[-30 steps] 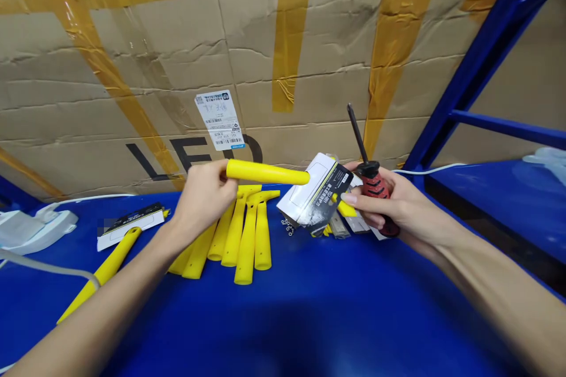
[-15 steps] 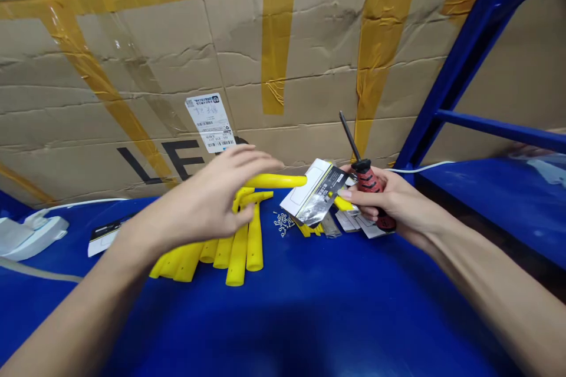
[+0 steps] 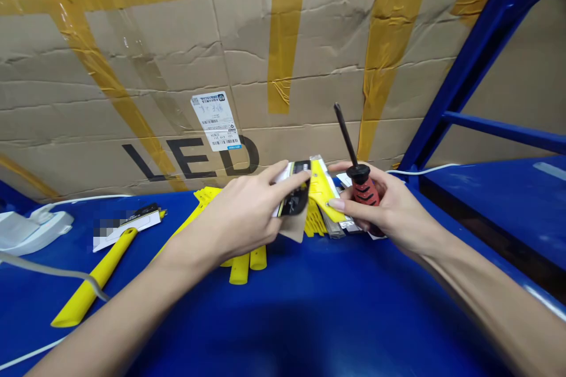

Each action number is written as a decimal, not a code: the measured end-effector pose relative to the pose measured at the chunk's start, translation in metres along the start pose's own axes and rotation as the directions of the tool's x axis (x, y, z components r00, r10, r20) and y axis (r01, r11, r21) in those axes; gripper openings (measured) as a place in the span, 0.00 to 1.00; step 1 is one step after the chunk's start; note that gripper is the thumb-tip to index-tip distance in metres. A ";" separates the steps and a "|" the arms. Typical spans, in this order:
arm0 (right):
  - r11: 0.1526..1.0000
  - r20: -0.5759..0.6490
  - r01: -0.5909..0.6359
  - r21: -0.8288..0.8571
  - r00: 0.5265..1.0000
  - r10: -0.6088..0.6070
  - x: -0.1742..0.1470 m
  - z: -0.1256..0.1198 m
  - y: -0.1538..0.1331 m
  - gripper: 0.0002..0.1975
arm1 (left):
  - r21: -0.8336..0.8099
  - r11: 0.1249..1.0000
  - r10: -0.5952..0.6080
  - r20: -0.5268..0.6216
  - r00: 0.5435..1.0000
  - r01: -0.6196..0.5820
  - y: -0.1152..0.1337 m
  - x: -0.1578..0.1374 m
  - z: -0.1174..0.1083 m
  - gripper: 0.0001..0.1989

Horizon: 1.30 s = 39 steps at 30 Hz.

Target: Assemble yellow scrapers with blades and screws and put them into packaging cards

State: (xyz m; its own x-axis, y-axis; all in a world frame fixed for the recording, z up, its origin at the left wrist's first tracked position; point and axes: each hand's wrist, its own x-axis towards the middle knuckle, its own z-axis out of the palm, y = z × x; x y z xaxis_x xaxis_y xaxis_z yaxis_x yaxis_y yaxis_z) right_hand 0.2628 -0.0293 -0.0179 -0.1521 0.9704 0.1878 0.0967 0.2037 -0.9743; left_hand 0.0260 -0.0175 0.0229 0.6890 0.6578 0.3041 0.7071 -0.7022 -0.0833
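Note:
My left hand (image 3: 247, 206) is closed on a black and white packaging card (image 3: 295, 195), fingers over its top and thumb hidden below. Right beside the card is a flat yellow plastic piece (image 3: 323, 189) with a clear edge strip, pinched by the thumb and fingers of my right hand (image 3: 389, 203). That same hand also keeps a red and black screwdriver (image 3: 366, 187) in its palm, shaft pointing up. Behind and under my left wrist lie several yellow tubular handles (image 3: 239, 271), partly covered. Small yellow strips (image 3: 315, 221) lie below the held pieces.
A single yellow handle (image 3: 95, 280) lies at left near another card (image 3: 137, 228), with a grey cable (image 3: 57, 268) crossing it. A white plastic device (image 3: 42, 232) sits farther left. Behind the blue table (image 3: 283, 324) stands a taped cardboard box (image 3: 239, 41); a blue metal frame (image 3: 460, 65) rises at right.
My left hand has moved right from above the yellow handles and closed on the card. The card has turned, showing more of the yellow piece. The lone handle at left is uncovered.

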 end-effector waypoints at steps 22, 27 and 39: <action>0.996 -0.328 -0.075 -0.056 0.943 0.053 0.003 -0.051 -0.009 0.33 | -0.174 0.872 -0.444 0.117 0.888 0.458 -0.032 -0.008 -0.011 0.17; 0.950 -0.336 -0.185 0.250 0.904 0.265 0.008 -0.061 -0.004 0.29 | -0.252 0.851 -0.473 0.014 0.881 0.461 -0.038 -0.009 -0.004 0.23; 0.921 -0.462 0.016 0.390 0.868 0.181 0.018 -0.088 0.000 0.29 | -0.866 0.405 -0.319 0.168 0.933 0.294 0.023 0.055 0.026 0.24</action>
State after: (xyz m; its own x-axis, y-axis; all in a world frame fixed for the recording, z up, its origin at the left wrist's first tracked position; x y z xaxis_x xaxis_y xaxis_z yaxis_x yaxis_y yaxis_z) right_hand 0.3471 -0.0001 -0.0036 0.3397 0.9395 0.0444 -0.2970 0.1519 -0.9427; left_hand 0.0842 0.0093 0.0131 0.4435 0.8835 0.1511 0.3515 -0.3265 0.8774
